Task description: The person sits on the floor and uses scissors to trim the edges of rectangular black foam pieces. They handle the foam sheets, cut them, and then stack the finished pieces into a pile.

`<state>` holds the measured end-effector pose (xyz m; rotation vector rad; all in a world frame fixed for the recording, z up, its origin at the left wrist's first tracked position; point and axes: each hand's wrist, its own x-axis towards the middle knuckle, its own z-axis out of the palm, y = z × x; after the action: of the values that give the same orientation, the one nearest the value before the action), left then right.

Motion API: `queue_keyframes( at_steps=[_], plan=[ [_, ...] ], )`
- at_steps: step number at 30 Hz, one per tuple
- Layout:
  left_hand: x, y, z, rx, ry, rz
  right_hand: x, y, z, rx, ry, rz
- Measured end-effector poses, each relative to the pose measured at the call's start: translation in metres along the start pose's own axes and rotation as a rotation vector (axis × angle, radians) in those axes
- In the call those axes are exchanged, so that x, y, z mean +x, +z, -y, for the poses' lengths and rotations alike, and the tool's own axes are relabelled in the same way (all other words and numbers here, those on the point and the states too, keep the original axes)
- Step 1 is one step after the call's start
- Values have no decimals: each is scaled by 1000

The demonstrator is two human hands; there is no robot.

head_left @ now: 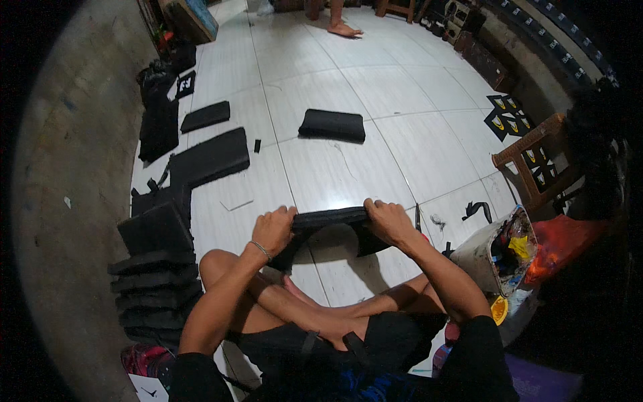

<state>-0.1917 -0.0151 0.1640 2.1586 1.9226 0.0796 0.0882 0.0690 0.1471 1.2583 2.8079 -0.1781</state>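
I sit cross-legged on a white tiled floor, both arms stretched forward. Between my hands a black padded fabric piece (331, 216) is held up off the tiles, its thick upper edge level and darker flaps hanging at both ends. My left hand (273, 229) is closed around its left end, and my right hand (388, 221) grips the right end. Farther ahead lies a flat black padded panel (332, 125). To the left are another black panel (206, 116) and a larger black piece (218, 157).
Black padded pieces (157, 285) are stacked by my left knee. On my right stand a bin of scraps (499, 251), a red plastic bag (566, 244) and a brown stool (532, 161). Black-and-yellow pieces (506, 117) lie near the right wall. Another person's foot (345, 31) shows far ahead.
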Motion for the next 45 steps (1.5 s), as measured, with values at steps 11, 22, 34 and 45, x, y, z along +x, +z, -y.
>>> queue_keyframes(
  at_steps=[11,22,34,45],
  plan=[
    [16,-6,6,30,73,25,-9,10,-25,-4,-64,-111],
    [15,11,7,-44,128,-135,-8,-2,-25,101,13,-22],
    [4,31,-2,-45,32,-26,-18,18,-23,62,29,69],
    [30,23,15,-527,-107,175,83,-71,-39,-167,-102,297]
  ],
)
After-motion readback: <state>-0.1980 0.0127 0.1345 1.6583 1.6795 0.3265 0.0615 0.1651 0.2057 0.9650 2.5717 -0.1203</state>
